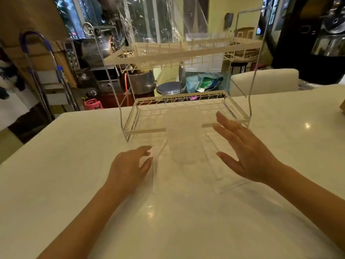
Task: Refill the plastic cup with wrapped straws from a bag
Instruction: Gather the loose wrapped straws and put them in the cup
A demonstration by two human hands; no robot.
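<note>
Head view: a pale, glossy stone-look tabletop (74,184) fills the lower frame. At its centre, toward twelve o'clock from the person, stands a white two-tier wire rack (186,107) with thin metal side posts. A blurred, translucent plastic cup (183,139) stands in front of the lower shelf. Flat, clear shapes lie on either side of the cup; they may be the bag, but they are too washed out to tell. No wrapped straws can be made out.

The left hand (130,169) sits at about eight o'clock from the cup, palm down and low over the table, its fingers loosely spread with tips at the edge of the clear sheet. It holds nothing. The right hand (248,152) is at about three o'clock, raised off the table, its palm turned inward toward the cup, with fingers extended and apart; it too is empty.

Both hands flank the cup, which suggests they are about to steady or take hold of it. The refilling appears not yet begun.
</note>
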